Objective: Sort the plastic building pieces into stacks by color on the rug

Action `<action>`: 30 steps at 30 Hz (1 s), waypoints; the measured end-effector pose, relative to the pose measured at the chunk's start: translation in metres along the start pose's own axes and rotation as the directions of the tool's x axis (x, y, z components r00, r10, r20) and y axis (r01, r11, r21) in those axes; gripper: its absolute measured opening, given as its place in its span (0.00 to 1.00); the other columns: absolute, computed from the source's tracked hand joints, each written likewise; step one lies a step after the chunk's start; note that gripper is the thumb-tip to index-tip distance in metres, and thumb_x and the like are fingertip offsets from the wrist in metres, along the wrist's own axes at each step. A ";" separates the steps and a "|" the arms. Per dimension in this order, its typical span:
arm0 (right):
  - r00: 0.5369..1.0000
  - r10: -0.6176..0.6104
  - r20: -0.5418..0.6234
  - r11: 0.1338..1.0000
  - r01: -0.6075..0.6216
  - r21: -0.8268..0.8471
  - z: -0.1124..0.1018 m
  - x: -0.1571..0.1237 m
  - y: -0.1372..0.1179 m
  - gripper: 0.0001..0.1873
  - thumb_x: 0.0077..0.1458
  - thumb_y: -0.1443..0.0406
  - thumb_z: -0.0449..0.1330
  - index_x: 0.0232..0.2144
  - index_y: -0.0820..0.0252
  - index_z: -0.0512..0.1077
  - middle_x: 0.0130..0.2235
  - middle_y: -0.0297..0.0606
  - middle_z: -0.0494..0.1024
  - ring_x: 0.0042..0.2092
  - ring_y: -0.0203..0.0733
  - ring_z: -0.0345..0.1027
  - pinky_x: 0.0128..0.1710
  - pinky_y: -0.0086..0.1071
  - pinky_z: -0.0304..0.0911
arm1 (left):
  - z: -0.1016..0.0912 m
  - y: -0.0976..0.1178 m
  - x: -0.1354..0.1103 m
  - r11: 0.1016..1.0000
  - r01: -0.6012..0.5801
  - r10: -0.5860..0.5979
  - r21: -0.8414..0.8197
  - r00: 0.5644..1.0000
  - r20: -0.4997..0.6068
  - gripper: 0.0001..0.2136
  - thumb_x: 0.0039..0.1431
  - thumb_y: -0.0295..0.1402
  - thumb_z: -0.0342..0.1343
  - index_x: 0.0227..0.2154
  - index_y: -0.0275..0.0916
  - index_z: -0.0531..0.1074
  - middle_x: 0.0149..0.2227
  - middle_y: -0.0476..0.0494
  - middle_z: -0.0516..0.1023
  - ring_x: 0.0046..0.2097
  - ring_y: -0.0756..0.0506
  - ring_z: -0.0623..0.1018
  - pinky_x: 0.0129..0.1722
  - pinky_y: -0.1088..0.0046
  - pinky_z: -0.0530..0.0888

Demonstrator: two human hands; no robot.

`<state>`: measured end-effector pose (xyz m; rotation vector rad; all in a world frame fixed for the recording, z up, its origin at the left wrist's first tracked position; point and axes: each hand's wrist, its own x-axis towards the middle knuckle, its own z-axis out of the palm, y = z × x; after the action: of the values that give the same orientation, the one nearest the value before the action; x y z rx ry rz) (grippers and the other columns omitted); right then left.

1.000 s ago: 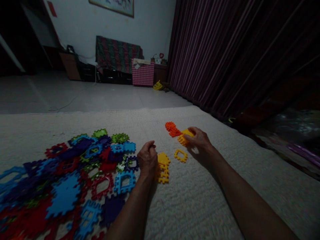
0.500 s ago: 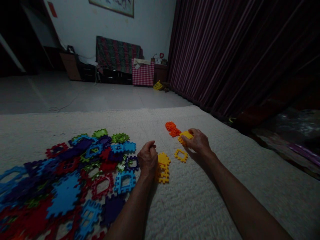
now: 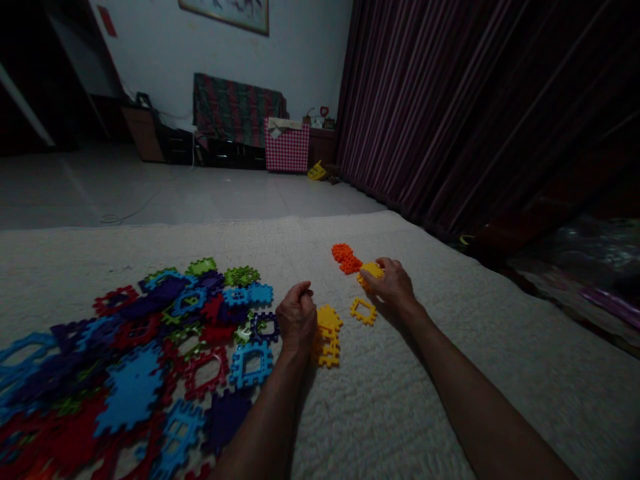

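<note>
My right hand [image 3: 395, 283] grips yellow toothed building tiles [image 3: 371, 274], apparently a small stack, with the thumb on the near side and the fingers behind. Beside them lies an orange pile of similar tiles [image 3: 345, 258]. A yellow frame tile [image 3: 363, 311] with an open centre rests just below my right hand. My left hand [image 3: 297, 313] is curled into a loose fist on the mat, and nothing shows in it. Right of that hand lie a solid yellow tile [image 3: 329, 318] and a yellow fence-like tile [image 3: 330, 350], partly covered by the wrist.
A heap of blue, purple, red and green interlocking tiles [image 3: 135, 380] spreads across the left of the pale quilted mat [image 3: 370, 407]. Beyond the mat is a tiled floor [image 3: 225, 193] with a low cabinet [image 3: 230, 153]. A dark striped curtain [image 3: 425, 100] hangs at the right.
My right hand has shifted very slightly left with the yellow tiles in its grip. The left hand stays curled in the same place.
</note>
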<state>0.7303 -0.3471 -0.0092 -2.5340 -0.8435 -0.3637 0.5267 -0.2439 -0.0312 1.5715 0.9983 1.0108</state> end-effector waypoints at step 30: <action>0.997 -0.072 -0.008 0.993 0.072 0.094 -0.001 0.002 0.018 0.24 0.49 0.57 0.59 0.49 0.57 0.72 0.50 0.48 0.73 0.50 0.53 0.69 0.52 0.46 0.64 | -0.001 -0.001 0.000 1.000 -0.018 0.018 -0.003 1.000 0.003 0.16 0.52 0.28 0.49 0.39 0.38 0.80 0.34 0.43 0.83 0.39 0.44 0.81 0.43 0.69 0.76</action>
<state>0.7431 -0.3596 -0.0136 -2.4198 -0.9298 -0.3445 0.5261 -0.2434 -0.0316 1.5818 0.9809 1.0216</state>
